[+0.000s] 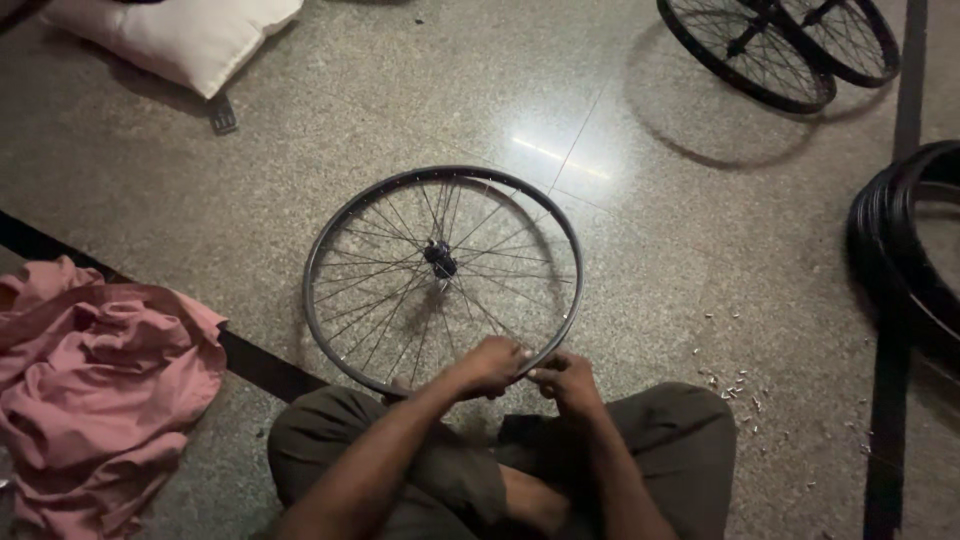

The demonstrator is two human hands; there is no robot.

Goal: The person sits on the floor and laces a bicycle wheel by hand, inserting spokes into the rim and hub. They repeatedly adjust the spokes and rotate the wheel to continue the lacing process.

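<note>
A bare bicycle wheel [330,230], with a dark rim, thin spokes and a black hub [440,259], lies flat on the speckled stone floor in front of my crossed legs. My left hand [490,364] grips the near edge of the rim, fingers curled over it. Just to its right, my right hand [565,378] pinches something small at the same stretch of rim; what it pinches is too small to tell.
A crumpled pink cloth [95,385] lies at my left. A white cushion [180,35] is at the far left. Two spoked wheels [775,45] lean at the far right. Black tyres [905,250] are stacked at the right edge. Small metal bits [735,380] are scattered near my right knee.
</note>
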